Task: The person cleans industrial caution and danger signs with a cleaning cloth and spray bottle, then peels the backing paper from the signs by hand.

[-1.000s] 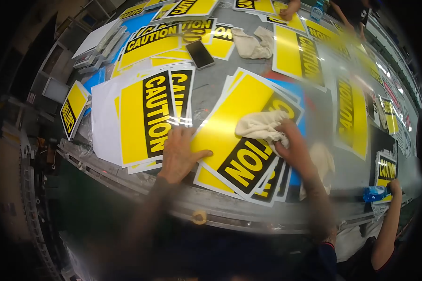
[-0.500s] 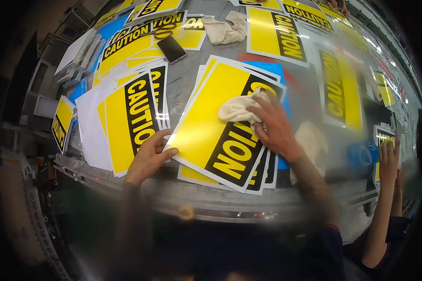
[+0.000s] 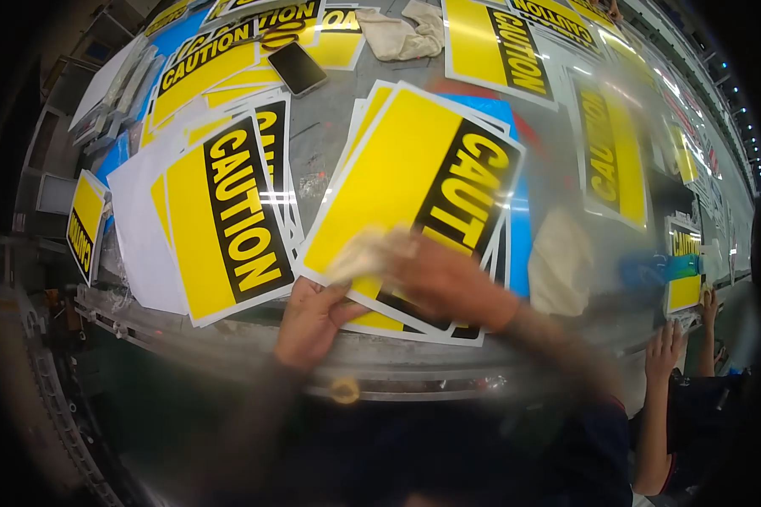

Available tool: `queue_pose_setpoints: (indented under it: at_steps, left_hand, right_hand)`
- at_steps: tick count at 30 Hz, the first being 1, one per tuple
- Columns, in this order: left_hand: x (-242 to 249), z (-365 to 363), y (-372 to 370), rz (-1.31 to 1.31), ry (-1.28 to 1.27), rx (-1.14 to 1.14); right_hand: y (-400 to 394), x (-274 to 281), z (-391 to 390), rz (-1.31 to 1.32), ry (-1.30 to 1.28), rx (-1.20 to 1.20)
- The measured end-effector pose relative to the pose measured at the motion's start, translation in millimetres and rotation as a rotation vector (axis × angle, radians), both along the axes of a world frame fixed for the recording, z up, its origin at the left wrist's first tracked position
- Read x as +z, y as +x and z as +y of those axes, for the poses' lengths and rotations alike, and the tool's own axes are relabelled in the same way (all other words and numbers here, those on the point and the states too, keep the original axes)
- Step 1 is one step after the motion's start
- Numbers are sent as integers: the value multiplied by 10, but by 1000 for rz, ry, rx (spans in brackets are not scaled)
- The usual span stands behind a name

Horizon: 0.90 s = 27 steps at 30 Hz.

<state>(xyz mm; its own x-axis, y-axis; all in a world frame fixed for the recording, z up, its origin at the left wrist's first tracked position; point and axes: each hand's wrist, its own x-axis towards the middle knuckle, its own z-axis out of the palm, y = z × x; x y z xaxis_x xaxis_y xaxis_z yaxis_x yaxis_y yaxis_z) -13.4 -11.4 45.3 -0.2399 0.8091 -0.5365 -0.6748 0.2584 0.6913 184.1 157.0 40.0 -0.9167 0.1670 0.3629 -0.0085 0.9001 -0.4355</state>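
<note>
**Cloth [image 3: 355, 258] on a yellow caution sign [image 3: 380, 177]**

Motion blur softened the right hand [image 3: 440, 275], whose fingers were bunched over the cloth near the sign's lower left corner. The left hand [image 3: 310, 321] was at that same corner, thumb beside the edge; whether it pinched the sign or merely steadied it, I could not tell. The sign lay at an angle on a fanned stack of similar signs, directly in front of the person, its black band partly covered by the right forearm and hand.

It looked light, thin and fairly stiff, with a glossy face that would probably slide on its neighbours and might scuff or crease if bent. Its white margin seemed the best place to take hold, at opposite edges. The cloth looked soft and limp, easy to bunch anywhere.

Under the stack, a blue sheet [image 3: 518, 245] showed along the right side. The grey, marked tabletop [image 3: 325, 127] also carried another pile of signs [image 3: 186, 245] to the left, a phone [image 3: 298, 69] beyond, a second cloth [image 3: 402, 35] at the far side and a pale cloth [image 3: 562, 266] to the right. Farther right, a co-worker's hand [image 3: 664, 351] was near a smaller sign [image 3: 685, 293]. Dark floor and machinery framed the room.
</note>
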Motion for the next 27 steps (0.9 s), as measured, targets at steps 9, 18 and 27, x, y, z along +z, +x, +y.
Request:
queue_pose_setpoints:
  at_steps: [9, 18, 27]
  left_hand:
    - [22, 39, 11, -32, 44, 3]
    - [42, 35, 13, -31, 26, 12]
    - [30, 32, 37, 13, 41, 5]
  right_hand:
    - [-163, 113, 105, -16, 58, -138]
    - [-192, 118, 312, -116, 100, -195]
    - [-84, -82, 762, -53, 159, -307]
